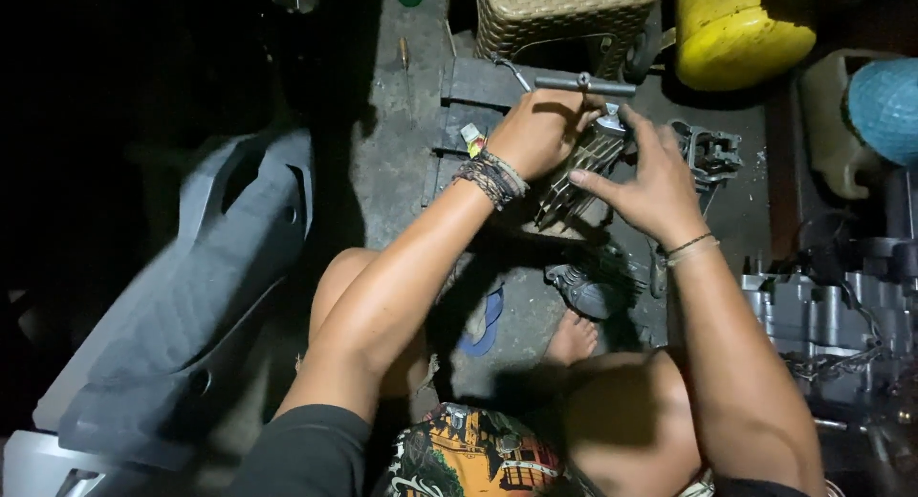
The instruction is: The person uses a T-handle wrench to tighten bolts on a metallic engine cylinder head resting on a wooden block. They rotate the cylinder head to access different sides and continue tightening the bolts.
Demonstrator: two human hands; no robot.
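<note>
My left hand (540, 129) is closed around the shaft of a metal T-handle wrench (583, 83), whose crossbar shows just above my fingers. The wrench stands on a finned metal engine cylinder (579, 172) resting on the concrete floor in front of me. My right hand (650, 182) presses on the right side of the cylinder, fingers spread across its fins. Several bracelets circle my left wrist, a thin band my right.
A grey scooter body panel (191, 296) lies at left. A woven basket (564, 10), yellow container (732, 33) and beige jug (841, 124) stand beyond. An engine casing (832, 315) sits at right, another metal part (710, 153) beside the cylinder. My bare feet and knees are below.
</note>
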